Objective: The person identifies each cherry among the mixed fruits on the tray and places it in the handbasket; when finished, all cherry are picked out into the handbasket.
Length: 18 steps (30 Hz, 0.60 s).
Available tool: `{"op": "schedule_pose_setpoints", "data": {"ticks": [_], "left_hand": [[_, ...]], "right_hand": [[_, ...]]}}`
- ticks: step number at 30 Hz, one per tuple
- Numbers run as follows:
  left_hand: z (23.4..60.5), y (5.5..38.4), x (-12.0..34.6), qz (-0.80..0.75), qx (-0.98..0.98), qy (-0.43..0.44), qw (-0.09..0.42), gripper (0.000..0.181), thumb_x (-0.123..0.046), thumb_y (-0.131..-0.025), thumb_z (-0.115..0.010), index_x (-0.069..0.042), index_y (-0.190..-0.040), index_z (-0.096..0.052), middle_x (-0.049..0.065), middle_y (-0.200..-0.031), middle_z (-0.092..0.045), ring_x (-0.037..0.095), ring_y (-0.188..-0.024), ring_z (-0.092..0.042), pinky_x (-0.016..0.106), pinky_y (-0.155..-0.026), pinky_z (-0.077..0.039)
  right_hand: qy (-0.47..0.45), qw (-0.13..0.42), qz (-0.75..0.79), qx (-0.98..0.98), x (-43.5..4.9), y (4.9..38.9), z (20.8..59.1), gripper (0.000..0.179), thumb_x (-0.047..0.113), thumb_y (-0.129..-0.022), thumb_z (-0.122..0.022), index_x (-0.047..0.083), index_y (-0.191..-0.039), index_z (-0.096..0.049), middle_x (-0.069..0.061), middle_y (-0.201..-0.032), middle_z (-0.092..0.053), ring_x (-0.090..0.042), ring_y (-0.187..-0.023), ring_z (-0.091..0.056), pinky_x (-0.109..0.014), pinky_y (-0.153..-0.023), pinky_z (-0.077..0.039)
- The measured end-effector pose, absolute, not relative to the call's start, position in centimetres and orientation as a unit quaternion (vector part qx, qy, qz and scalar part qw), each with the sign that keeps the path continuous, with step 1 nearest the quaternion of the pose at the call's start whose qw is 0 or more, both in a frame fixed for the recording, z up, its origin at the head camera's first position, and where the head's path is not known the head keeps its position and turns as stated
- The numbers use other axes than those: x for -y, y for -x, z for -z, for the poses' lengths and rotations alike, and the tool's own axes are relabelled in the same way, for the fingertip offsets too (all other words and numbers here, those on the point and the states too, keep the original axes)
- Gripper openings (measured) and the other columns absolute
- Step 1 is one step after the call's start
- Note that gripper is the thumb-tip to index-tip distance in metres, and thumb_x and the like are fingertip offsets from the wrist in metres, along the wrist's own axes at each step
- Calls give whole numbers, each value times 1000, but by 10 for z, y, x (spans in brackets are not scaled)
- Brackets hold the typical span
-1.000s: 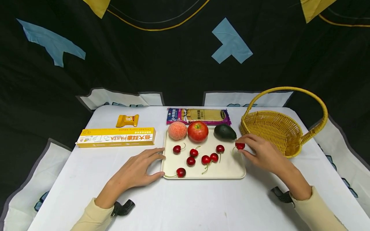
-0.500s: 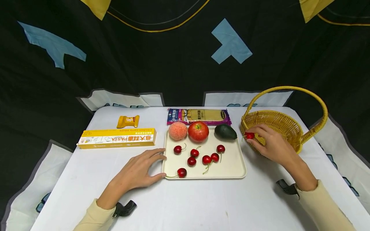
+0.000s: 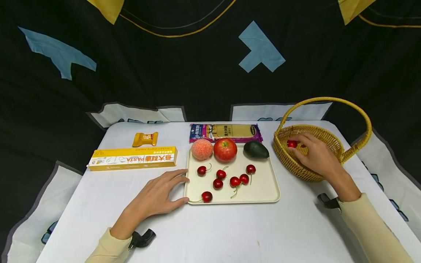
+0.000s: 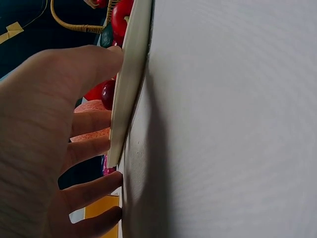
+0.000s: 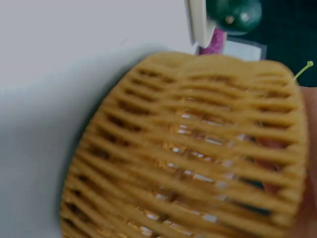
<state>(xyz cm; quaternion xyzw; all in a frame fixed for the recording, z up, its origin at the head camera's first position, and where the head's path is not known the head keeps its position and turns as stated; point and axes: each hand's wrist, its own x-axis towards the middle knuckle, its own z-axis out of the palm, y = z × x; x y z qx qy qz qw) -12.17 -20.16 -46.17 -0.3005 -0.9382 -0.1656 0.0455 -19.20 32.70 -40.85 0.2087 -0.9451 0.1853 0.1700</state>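
Your right hand [image 3: 314,155] pinches a cherry [image 3: 291,144] at the basket [image 3: 285,157], near its left rim. Likely light, slick and easily bruised: hold its sides gently. Your left hand [image 3: 154,193], fingers apart, touches the tray's [image 3: 260,190] left edge.

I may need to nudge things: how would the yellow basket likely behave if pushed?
The yellow basket is probably light for its size, since its weave has gaps. It may flex slightly, as woven strands form its walls. Its tall arched handle could make it tip if pushed up high.
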Motion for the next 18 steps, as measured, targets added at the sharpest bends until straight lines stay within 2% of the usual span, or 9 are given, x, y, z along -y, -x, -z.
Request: {"op": "schedule_pose_setpoints", "data": {"ticks": [8, 14, 18], "left_hand": [[463, 121, 202, 167, 938, 300, 46, 54, -55, -90, -82, -24, -133, -73, -3, -161, -55, 24, -143, -57, 52, -106, -55], [463, 121, 202, 168, 937, 302, 47, 54, -55, -90, -82, -24, -133, -73, -3, -161, -55, 24, -143, -57, 52, -106, -55], [463, 122, 202, 165, 938, 302, 48, 53, -55, -90, -81, -25, -134, -73, -3, -161, -54, 25, -143, -57, 53, -105, -56]], "right_hand": [[-211, 166, -172, 948, -338, 205, 417, 34, 8, -92, -84, 5, -124, -73, -19, -121, -70, -39, -98, -71, -61, -82, -61], [-207, 143, -176, 952, -344, 213, 423, 34, 6, -92, -84, 4, -125, -73, -18, -118, -70, -37, -98, -71, -61, -83, -61], [-199, 120, -180, 956, -347, 219, 425, 33, 5, -94, -82, 3, -125, -73, -19, -118, -69, -38, -101, -70, -62, -88, -59]]}}
